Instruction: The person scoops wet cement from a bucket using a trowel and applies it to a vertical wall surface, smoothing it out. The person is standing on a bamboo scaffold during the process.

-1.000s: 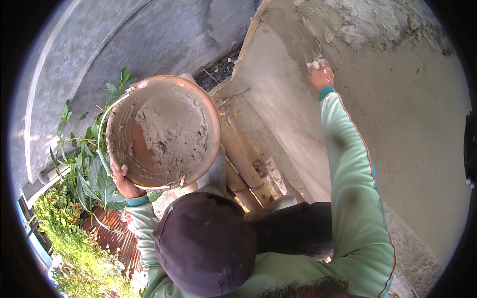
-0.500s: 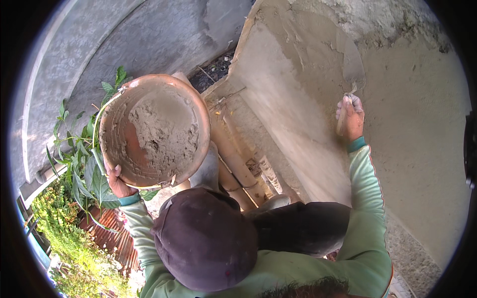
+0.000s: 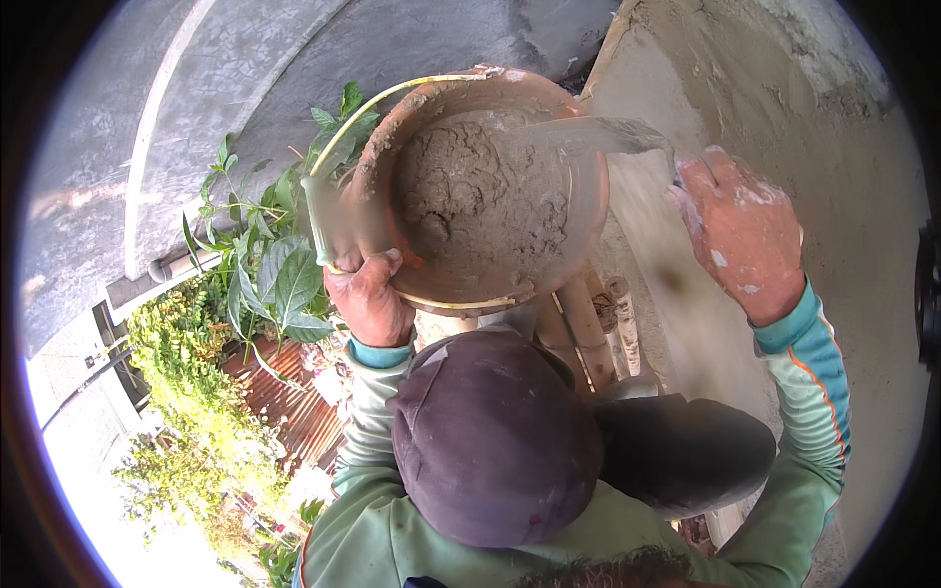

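the left hand (image 3: 372, 306) grips a yellow-handled, orange-brown bucket (image 3: 375, 181) of wet mortar (image 3: 470, 186). the right hand (image 3: 743, 233) holds a trowel (image 3: 619, 135), its blurred blade extending over the mortar.

Leafy green plant (image 3: 296, 279), rusty corrugated sheet (image 3: 293, 400)

1. Right of centre: a gap lay between the bucket (image 3: 534, 86) and the right hand (image 3: 742, 230), below the trowel (image 3: 613, 134).
2. Upper centre: the trowel blade overlapped the bucket's right rim, obstructing entry on that side; the left half of the mouth offered access.
3. Left of centre: the handle (image 3: 319, 220), left hand (image 3: 374, 299) and leaves (image 3: 284, 274) obstructed side approach.
4. Lower centre: the cap (image 3: 498, 441) and dark-clad knee (image 3: 696, 456) obstructed approach from below.
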`<state>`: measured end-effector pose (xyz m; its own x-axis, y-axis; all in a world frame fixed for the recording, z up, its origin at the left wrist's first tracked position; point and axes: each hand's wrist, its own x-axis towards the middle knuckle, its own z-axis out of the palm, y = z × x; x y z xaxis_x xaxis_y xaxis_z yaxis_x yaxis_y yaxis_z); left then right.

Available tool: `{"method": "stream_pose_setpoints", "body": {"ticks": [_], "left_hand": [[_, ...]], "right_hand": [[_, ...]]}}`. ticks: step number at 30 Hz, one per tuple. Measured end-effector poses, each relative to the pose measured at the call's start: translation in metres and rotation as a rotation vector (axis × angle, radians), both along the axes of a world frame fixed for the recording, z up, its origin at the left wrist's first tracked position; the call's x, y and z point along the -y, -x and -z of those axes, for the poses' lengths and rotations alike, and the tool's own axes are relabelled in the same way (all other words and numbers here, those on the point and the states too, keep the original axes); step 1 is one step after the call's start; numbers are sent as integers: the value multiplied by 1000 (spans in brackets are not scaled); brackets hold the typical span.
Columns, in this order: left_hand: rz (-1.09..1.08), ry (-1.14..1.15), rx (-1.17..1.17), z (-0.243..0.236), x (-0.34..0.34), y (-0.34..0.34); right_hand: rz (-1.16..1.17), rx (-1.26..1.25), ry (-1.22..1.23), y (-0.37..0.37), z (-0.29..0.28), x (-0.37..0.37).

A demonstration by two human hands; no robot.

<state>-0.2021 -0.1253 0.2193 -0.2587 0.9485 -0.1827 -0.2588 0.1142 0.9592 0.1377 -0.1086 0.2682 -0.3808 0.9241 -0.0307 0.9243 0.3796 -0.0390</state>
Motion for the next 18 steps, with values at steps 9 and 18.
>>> {"method": "stream_pose_setpoints", "body": {"ticks": [9, 18], "left_hand": [[-7, -73, -56, -2, -2, -31], [-28, -89, 88, 16, 3, 1]], "right_hand": [[-147, -189, 840, 43, 69, -28], [83, -601, 1077, 73, 55, -9]]}}
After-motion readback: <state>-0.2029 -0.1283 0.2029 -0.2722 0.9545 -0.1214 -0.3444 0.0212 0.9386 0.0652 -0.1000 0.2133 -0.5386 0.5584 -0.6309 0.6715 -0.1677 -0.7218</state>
